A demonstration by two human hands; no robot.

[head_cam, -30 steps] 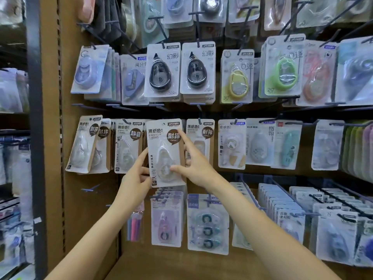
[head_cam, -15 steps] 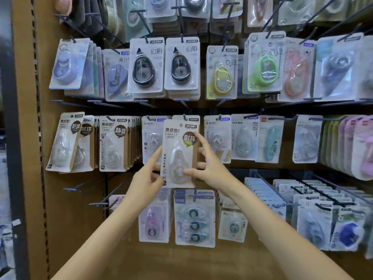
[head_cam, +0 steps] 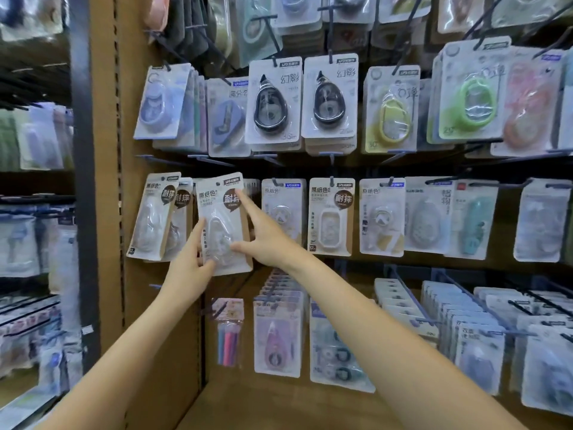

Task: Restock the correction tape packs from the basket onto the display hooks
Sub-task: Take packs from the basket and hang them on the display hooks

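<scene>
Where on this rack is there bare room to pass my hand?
Bare board lies below the left middle packs, left of the pen pack; bare shelf floor shows under the bottom row. Upper rows are crowded edge to edge.

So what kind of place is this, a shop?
Most likely a stationery shop aisle: a brown pegboard wall with rows of carded correction tape packs on metal hooks, and a person's hands holding one pack up to it.
</scene>
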